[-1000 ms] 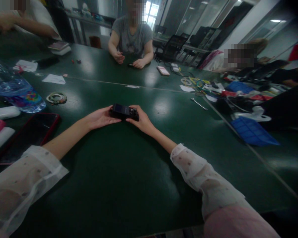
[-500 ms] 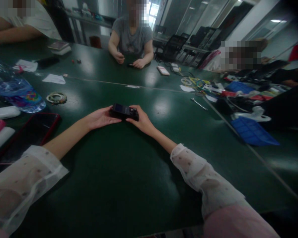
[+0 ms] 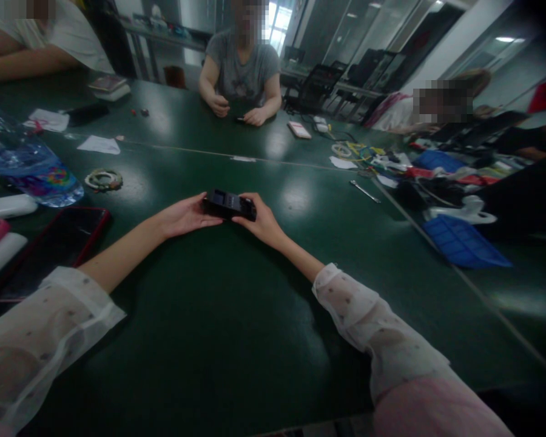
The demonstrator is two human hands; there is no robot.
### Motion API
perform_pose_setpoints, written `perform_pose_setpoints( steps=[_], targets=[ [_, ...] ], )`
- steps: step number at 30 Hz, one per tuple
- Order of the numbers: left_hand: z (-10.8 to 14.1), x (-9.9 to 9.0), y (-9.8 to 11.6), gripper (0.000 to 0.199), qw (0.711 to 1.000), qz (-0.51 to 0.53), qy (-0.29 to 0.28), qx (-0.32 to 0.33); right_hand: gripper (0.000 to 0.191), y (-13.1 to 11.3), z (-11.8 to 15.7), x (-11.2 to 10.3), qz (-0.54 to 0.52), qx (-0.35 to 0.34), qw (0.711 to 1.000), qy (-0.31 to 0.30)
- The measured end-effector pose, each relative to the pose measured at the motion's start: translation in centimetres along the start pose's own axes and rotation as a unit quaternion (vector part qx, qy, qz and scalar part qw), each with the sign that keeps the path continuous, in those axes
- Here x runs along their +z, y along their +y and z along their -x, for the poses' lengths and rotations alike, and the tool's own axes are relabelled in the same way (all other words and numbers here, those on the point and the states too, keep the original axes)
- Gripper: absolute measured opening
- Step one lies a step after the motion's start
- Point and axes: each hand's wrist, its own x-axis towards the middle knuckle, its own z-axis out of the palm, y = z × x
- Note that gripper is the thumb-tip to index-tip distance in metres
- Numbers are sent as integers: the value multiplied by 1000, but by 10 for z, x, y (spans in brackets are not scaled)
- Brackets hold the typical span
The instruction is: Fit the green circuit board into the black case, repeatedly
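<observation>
A small black device (image 3: pixel 229 204) with a little screen and buttons on its upper face is held between both hands over the green table (image 3: pixel 200 321). My left hand (image 3: pixel 190 217) grips its left end, fingers partly beneath it. On the right end, my right hand (image 3: pixel 260 220) has its thumb at the near side and its fingers at the far side. The device's underside is hidden.
Left lie a phone with a red edge (image 3: pixel 57 246), a white case (image 3: pixel 10 206), a water bottle (image 3: pixel 40 170) and bracelets (image 3: pixel 104 180). Right are a wrench (image 3: pixel 364 191) and a blue tray (image 3: pixel 464 243). Across the table sits a person in grey (image 3: pixel 241 70).
The black device has tilted slightly between my hands, showing more of its buttoned face. My right hand has shifted very slightly to the right.
</observation>
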Motion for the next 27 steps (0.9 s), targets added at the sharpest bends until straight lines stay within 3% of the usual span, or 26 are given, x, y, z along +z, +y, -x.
perform_pose_setpoints(
  steps=[9, 19, 27],
  targets=[
    [-3, -4, -1, 43, 1000, -2, -14, 7, 52, 2, 0, 1, -18, -25, 998, 53],
    [-1, -1, 0, 44, 1000, -11, -21, -2, 55, -1, 1, 0, -14, -4, 996, 90],
    [1, -2, 0, 56, 998, -34, -52, 17, 56, 0, 2, -2, 7, 24, 984, 177]
  ],
)
